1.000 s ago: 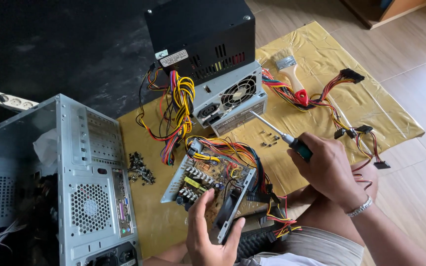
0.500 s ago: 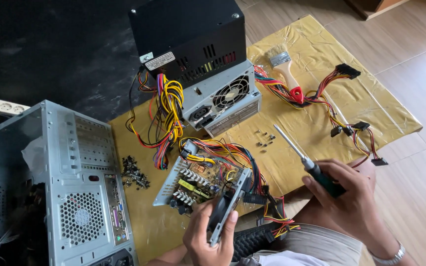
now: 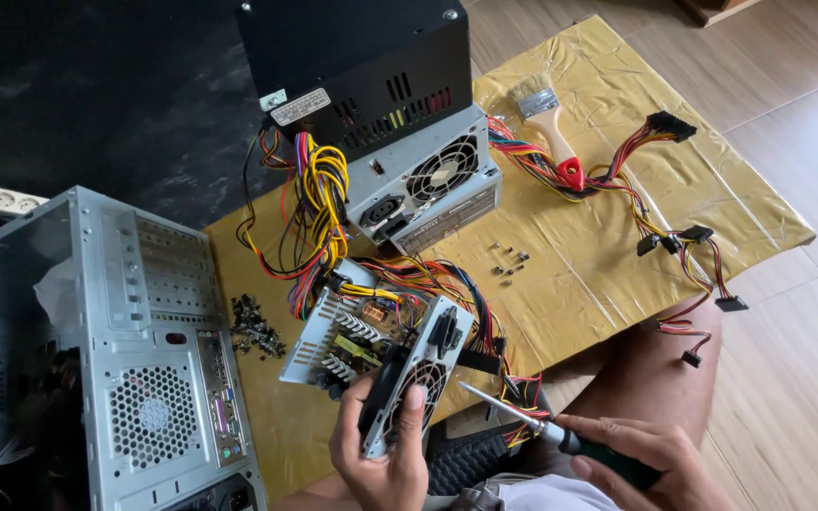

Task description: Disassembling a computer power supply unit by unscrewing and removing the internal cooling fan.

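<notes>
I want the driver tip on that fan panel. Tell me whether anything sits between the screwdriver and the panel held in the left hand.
Nothing visible does. The screwdriver in the right hand points at the fan panel gripped by the left hand, with open space between tip and panel. The wire bundle lies just behind the shaft.

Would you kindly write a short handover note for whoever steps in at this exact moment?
Left hand: grips the opened power supply's fan panel, thumb on the fan grille, panel tilted up.
Right hand: holds a screwdriver, tip pointing at the panel but not touching it.
Things: the circuit board lies exposed on the yellow sheet; a second, closed power supply sits behind it; loose screws lie on the sheet.
Done: cover off.
Left: panel remains wired to the board.
</notes>
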